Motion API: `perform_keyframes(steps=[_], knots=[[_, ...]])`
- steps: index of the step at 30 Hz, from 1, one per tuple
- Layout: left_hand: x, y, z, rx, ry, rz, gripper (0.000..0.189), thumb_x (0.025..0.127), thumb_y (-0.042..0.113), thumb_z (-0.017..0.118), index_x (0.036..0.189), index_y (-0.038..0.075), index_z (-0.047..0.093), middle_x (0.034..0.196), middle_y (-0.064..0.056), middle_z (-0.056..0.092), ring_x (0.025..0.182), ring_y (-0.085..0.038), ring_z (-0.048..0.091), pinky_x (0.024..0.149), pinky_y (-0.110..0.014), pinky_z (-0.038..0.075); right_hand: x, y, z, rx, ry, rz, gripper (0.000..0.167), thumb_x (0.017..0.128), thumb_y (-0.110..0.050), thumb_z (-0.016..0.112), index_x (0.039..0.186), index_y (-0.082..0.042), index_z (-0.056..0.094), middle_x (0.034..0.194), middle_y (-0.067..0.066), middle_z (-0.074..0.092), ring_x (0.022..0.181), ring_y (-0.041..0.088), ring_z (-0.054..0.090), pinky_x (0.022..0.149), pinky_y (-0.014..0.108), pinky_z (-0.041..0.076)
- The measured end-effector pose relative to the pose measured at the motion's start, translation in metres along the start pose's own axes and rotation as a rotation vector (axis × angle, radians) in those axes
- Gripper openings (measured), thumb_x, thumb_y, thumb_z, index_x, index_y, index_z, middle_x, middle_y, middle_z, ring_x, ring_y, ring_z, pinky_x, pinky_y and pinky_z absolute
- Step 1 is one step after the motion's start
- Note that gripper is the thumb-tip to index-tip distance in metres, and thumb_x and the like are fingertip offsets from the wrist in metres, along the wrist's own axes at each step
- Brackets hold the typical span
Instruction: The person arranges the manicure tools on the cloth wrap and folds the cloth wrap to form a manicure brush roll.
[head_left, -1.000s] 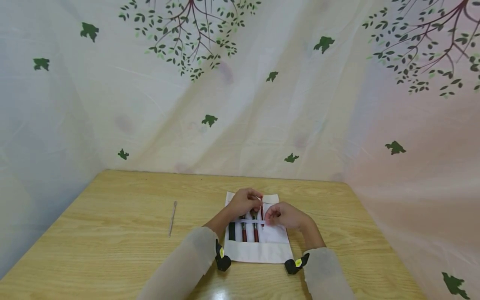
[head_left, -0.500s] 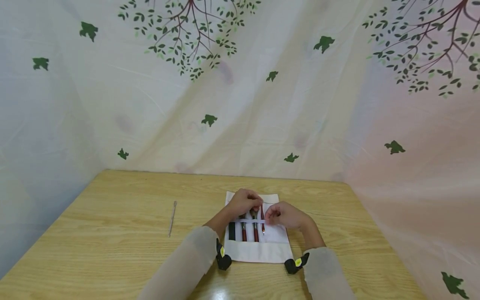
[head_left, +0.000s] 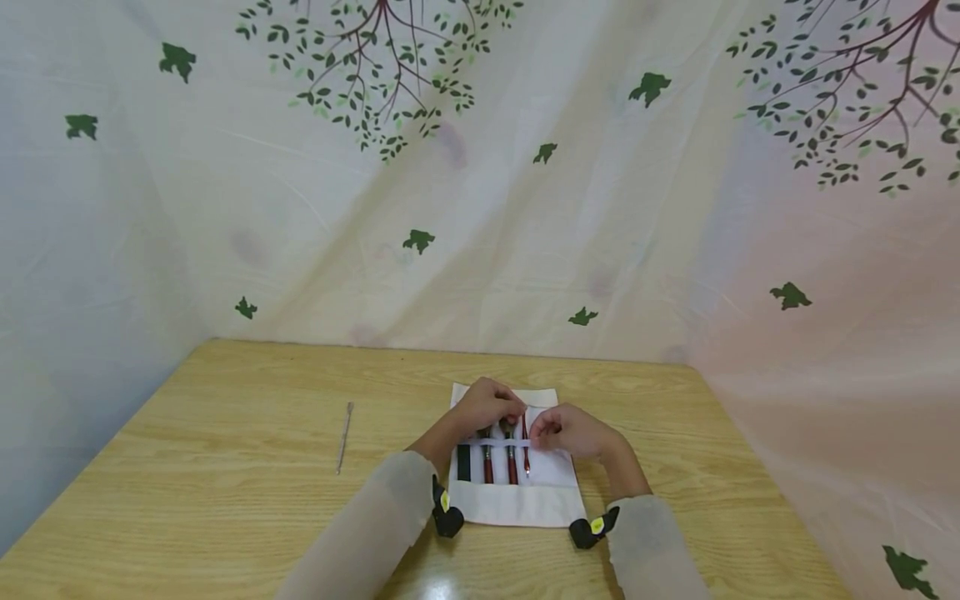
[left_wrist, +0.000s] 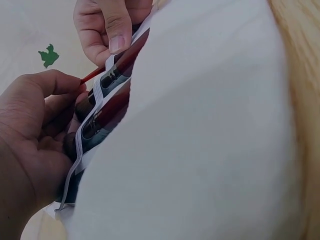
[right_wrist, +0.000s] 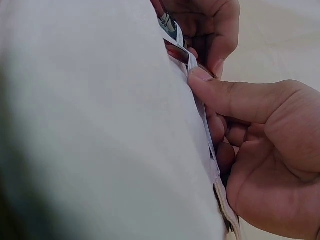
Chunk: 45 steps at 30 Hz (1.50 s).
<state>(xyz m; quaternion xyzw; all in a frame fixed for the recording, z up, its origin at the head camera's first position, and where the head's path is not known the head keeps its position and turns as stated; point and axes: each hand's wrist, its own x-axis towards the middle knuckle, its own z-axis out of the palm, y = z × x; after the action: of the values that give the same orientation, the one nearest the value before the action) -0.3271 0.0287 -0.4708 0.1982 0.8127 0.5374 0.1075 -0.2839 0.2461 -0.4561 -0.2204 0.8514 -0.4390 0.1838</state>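
A white fabric roll-up case [head_left: 517, 505] lies unfolded on the table. Across it runs a white elastic band [left_wrist: 97, 86], which crosses two dark-red-handled brushes [head_left: 488, 468] and a black flat item [head_left: 464, 463]. My left hand [head_left: 487, 407], over the far half of the case, pinches the far end of a thin red tool [head_left: 527, 460]. That tool passes under the band, its silvery tip towards me; its exact kind is unclear. With thumb and fingers, my right hand [head_left: 573, 430] pinches the band just right of the tool. The brush heads are partly hidden behind my left hand.
A slender pale stick [head_left: 345, 437] lies on the wooden table [head_left: 225, 467] to the left of the case. Behind the table hangs a light curtain [head_left: 480, 283] printed with leaves and branches; more curtain flanks both sides.
The thin red tool has slid towards me under the band, so its silvery tip sits lower on the case. Both hands stay nearly in place.
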Motion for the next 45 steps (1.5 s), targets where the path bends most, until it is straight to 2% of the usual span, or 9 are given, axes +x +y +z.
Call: perform_keyframes(steps=[7,14,19,26,36,45], knots=[[-0.005,0.004,-0.003,0.082,-0.044,0.001,0.015,0.087,0.023,0.075,0.089,0.011,0.082,0.076,0.006,0.071,0.067,-0.008,0.056,0.058,-0.024,0.045,0.0,0.001,0.0,0.02,-0.009,-0.012,0.009,0.095,0.007,0.062,0.094,0.002,0.07,0.087,0.005,0.065,0.081,0.018,0.054,0.072,0.028,0.044],[-0.005,0.004,-0.008,0.111,-0.108,0.001,0.014,0.091,0.025,0.075,0.094,0.014,0.083,0.086,0.005,0.074,0.074,-0.009,0.06,0.064,-0.026,0.047,0.0,0.002,0.0,0.029,-0.011,-0.016,0.008,0.095,0.006,0.063,0.094,0.002,0.069,0.087,0.005,0.065,0.081,0.018,0.054,0.071,0.028,0.045],[-0.003,0.002,-0.01,0.146,-0.153,0.022,0.011,0.092,0.022,0.074,0.095,0.016,0.083,0.091,0.007,0.074,0.077,-0.009,0.061,0.067,-0.026,0.048,0.0,0.003,0.0,0.034,-0.013,-0.022,0.007,0.096,0.005,0.063,0.095,0.002,0.07,0.087,0.005,0.066,0.081,0.018,0.055,0.072,0.028,0.046],[-0.001,0.001,-0.011,0.178,-0.2,0.062,0.01,0.092,0.016,0.073,0.094,0.014,0.082,0.092,0.006,0.074,0.077,-0.008,0.06,0.067,-0.023,0.047,0.0,0.005,0.0,0.029,-0.022,-0.03,0.007,0.096,0.005,0.063,0.095,0.002,0.07,0.087,0.005,0.066,0.08,0.018,0.055,0.071,0.027,0.046],[-0.002,0.002,-0.01,0.173,-0.205,0.093,0.01,0.092,0.013,0.073,0.095,0.01,0.082,0.092,0.004,0.074,0.074,-0.006,0.058,0.064,-0.022,0.046,-0.001,0.004,0.0,0.039,-0.02,-0.028,0.008,0.095,0.006,0.064,0.095,0.002,0.071,0.088,0.005,0.067,0.08,0.018,0.055,0.072,0.027,0.046],[0.0,0.0,-0.008,0.184,-0.194,0.071,0.008,0.093,0.016,0.075,0.097,0.014,0.082,0.086,0.007,0.075,0.071,-0.007,0.059,0.063,-0.023,0.048,-0.001,0.005,-0.001,0.048,-0.017,-0.029,0.005,0.094,0.004,0.067,0.096,0.003,0.071,0.087,0.006,0.067,0.08,0.018,0.054,0.072,0.027,0.047]])
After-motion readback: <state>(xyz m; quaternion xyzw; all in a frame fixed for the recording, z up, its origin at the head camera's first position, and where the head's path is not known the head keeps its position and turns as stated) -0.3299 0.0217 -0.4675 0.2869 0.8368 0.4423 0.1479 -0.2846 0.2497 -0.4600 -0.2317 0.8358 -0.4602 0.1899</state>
